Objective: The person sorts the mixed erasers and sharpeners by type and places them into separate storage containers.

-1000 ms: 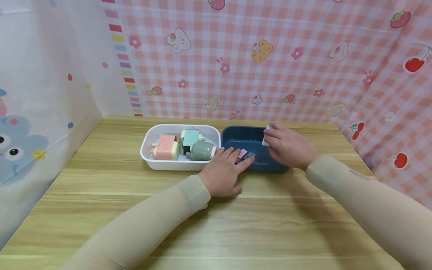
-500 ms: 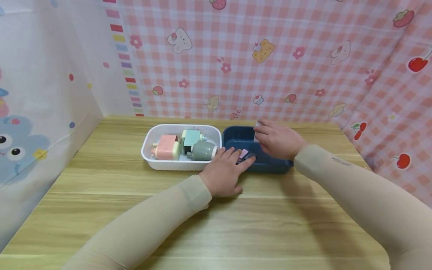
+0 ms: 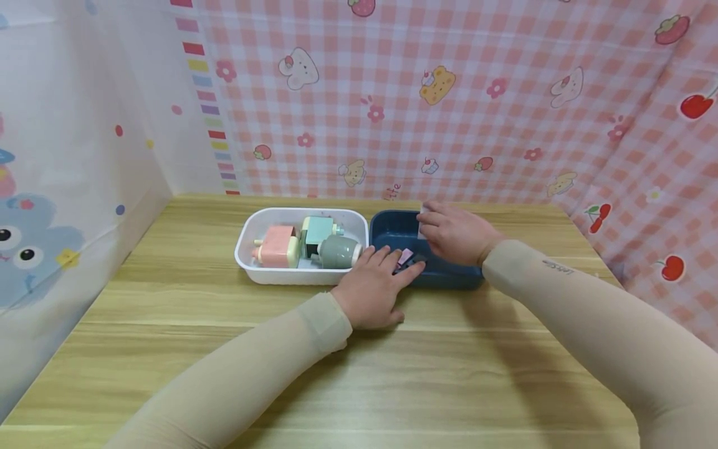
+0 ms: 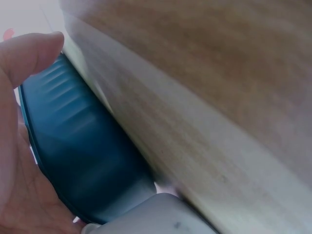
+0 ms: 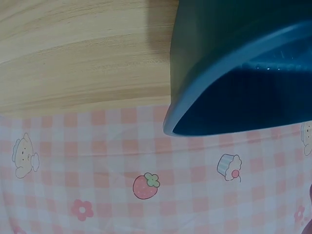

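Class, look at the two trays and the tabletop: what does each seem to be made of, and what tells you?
Blue tray: likely moulded plastic, smooth with a soft sheen. White tray: probably glossy plastic, with a rounded rim. Tabletop: wood or wood-look laminate, showing grain.

Place: a small tabletop booth set up indoors, home-like and childlike in its decoration.
Surface: a wooden table (image 3: pixel 224 374) with a pale grain, closed in on three sides.
Back and right walls: a pink checked cloth (image 3: pixel 477 93) printed with strawberries, cherries, flowers, cupcakes and small animals.
Left wall: a white cloth (image 3: pixel 67 156) with coloured dots and a blue cartoon animal.
Furnishings: a white tray (image 3: pixel 247 240) holding pastel toy appliances (image 3: pixel 305 243), and a blue tray (image 3: pixel 392 234) touching it.
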The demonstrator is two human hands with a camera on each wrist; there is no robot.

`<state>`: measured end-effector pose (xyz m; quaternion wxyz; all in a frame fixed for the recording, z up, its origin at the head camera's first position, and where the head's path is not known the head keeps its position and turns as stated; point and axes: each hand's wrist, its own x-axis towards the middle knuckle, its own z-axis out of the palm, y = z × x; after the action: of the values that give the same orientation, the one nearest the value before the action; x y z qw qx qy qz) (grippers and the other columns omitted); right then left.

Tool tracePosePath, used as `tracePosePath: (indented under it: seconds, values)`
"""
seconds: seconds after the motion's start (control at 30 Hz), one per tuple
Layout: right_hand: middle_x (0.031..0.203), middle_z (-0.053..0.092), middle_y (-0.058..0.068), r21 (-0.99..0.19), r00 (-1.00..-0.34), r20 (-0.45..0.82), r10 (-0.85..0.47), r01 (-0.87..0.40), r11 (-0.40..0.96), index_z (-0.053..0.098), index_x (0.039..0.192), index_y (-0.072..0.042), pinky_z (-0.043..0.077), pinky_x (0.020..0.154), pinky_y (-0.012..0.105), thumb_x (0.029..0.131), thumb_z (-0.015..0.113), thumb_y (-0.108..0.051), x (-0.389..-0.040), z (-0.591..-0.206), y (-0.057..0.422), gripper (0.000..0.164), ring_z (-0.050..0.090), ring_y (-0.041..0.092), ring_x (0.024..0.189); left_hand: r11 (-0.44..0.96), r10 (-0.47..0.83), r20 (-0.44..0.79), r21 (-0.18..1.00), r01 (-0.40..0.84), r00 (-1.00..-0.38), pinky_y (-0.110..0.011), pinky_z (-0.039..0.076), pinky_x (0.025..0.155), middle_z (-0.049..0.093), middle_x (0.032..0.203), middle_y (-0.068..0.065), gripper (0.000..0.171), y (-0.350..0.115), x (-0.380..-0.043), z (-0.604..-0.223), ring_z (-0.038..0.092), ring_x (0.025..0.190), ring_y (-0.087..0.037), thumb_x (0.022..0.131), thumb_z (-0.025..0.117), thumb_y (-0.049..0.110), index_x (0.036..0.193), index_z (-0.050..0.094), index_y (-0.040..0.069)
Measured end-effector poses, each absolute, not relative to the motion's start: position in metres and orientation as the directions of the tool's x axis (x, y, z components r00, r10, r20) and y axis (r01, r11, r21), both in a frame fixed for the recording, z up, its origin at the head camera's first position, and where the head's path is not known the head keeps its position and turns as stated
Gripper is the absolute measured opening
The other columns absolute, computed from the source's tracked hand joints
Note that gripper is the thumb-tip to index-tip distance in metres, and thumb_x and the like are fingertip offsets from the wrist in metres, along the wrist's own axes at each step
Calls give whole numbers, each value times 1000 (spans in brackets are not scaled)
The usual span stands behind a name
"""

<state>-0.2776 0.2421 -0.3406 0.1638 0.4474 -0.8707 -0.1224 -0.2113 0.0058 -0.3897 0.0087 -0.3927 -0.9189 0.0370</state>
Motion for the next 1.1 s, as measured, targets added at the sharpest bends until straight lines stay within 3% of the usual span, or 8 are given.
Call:
tracePosePath:
  seconds: [0.27,1.1]
  values:
    - [137,70,17,340,-576,138,-806,-736,585,75,120,-3,45,119,53,95,78,-17,-277,-342,241,29,56,41,142,688,723,-2,-89,720,-691,-61,24,130,33,172,-13,95,5,-210,-390,35,156,-40,93,67,66,169,21,33]
    - [136,70,18,335,-576,134,-807,-740,584,75,118,-3,49,115,52,94,78,-17,-278,-346,238,27,58,41,139,689,722,1,-101,718,-692,-60,25,130,34,171,-14,95,6,-207,-387,36,156,-40,92,69,65,169,24,32]
